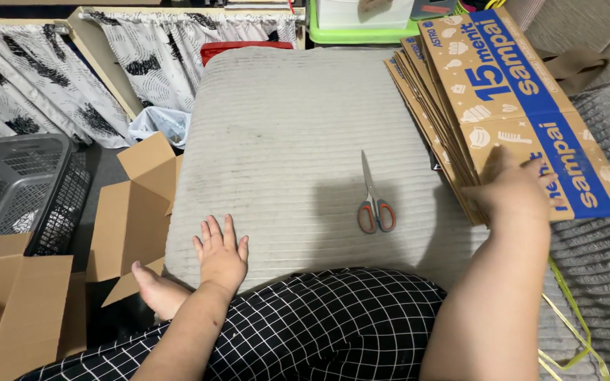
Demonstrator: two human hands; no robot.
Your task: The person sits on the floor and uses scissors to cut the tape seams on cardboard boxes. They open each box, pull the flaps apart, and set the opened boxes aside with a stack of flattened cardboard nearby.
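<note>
While flat on the cushion, left hand.

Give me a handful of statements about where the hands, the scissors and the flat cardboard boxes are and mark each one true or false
1. The right hand rests on the stack of flat cardboard boxes. True.
2. The left hand holds the scissors. False: it lies flat and open on the grey ribbed cushion, apart from the scissors.
3. The scissors lie on the cushion between the two hands. True.
4. The scissors have blue handles. False: the handles are orange and grey.
5. An opened cardboard box sits on the floor left of the cushion. True.
6. The grey plastic basket stands on top of the cushion. False: it stands on the floor at the far left.
</note>
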